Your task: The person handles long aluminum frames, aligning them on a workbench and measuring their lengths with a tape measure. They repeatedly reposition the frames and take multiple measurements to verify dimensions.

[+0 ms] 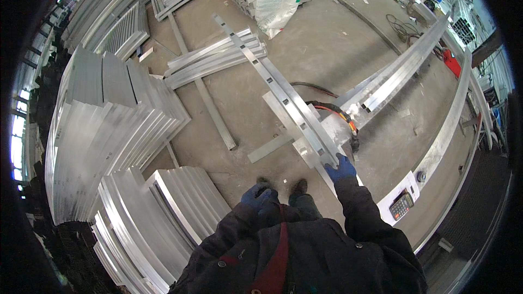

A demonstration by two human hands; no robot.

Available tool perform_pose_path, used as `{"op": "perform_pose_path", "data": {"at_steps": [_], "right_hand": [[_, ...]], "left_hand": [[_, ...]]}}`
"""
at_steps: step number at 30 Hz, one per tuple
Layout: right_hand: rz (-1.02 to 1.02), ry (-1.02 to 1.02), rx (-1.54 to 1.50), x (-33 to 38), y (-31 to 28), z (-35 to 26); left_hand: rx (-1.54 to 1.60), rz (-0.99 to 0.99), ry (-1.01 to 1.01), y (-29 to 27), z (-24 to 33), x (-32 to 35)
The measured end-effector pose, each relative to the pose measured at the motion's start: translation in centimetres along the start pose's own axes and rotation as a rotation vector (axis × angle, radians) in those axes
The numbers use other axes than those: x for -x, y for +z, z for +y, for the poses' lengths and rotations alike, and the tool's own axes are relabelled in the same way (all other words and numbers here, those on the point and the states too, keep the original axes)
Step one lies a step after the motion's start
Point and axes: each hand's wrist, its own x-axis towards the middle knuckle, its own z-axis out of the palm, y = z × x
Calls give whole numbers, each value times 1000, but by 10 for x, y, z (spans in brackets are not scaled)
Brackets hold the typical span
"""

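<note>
A long silvery metal profile [286, 99] with several rectangular slots runs from near my body away to the upper left. My right hand [341, 167], in a blue glove, is closed on its near end. Under that end lie flat metal plates [311, 151]. My left hand [260, 195], also gloved in blue, is held low in front of my body above my shoes. Its fingers look curled in, and whatever they may hold is hidden. A black cable with red and yellow parts [340, 113] curves just right of the profile.
Stacked metal profiles [117, 114] rise on the left, with a lower stack [158, 212] nearer me. Metal beams [400, 71] extend to the far right. A calculator [402, 206] lies on paper on the right-hand beam. A white sack [277, 8] stands at the back.
</note>
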Motion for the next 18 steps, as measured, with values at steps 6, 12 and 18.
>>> {"op": "perform_pose_path", "data": {"at_steps": [6,12,18], "right_hand": [[-78,44,174,-68,39,-35],[-141,172,279,-111,81,-76],[-255,264,443,-148,113,-92]], "left_hand": [[-163,-7,85,-56,-8,-86],[-380,-119,272,-138,-24,-204],[-163,15,155,-203,-16,-265]]}}
